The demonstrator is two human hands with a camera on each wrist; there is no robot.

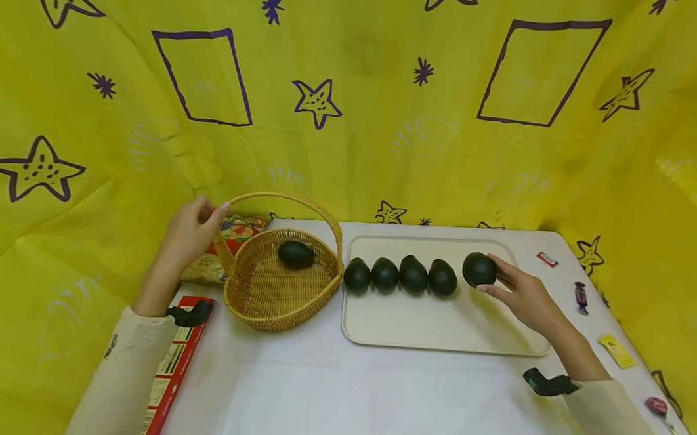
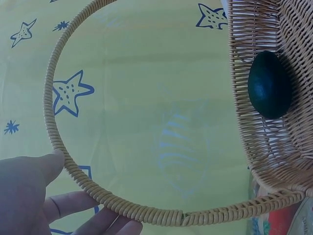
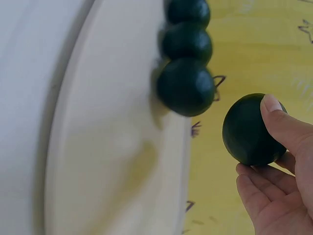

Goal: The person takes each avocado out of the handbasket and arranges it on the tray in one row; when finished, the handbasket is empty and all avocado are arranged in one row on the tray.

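My right hand point(image 1: 519, 291) holds a dark green avocado point(image 1: 479, 270) between thumb and fingers above the right part of a cream tray point(image 1: 437, 327). In the right wrist view the same avocado point(image 3: 252, 129) appears apart from the others. A row of several avocados point(image 1: 413, 274) lies along the tray's left half. To the left stands a wicker basket point(image 1: 273, 299) with one avocado point(image 1: 296, 254) inside, also seen as an avocado point(image 2: 270, 84) in the left wrist view. My left hand point(image 1: 189, 229) grips the basket's arched handle point(image 2: 129, 208) on its left side, thumb and fingers around it.
Behind the basket's left side lies a colourful food packet point(image 1: 206, 269). A red box point(image 1: 176, 366) is near the left sleeve. Along the right table edge are a small red packet point(image 1: 547, 259), a wrapped candy point(image 1: 581, 298), a yellow packet point(image 1: 617, 350) and a lollipop point(image 1: 658, 407).
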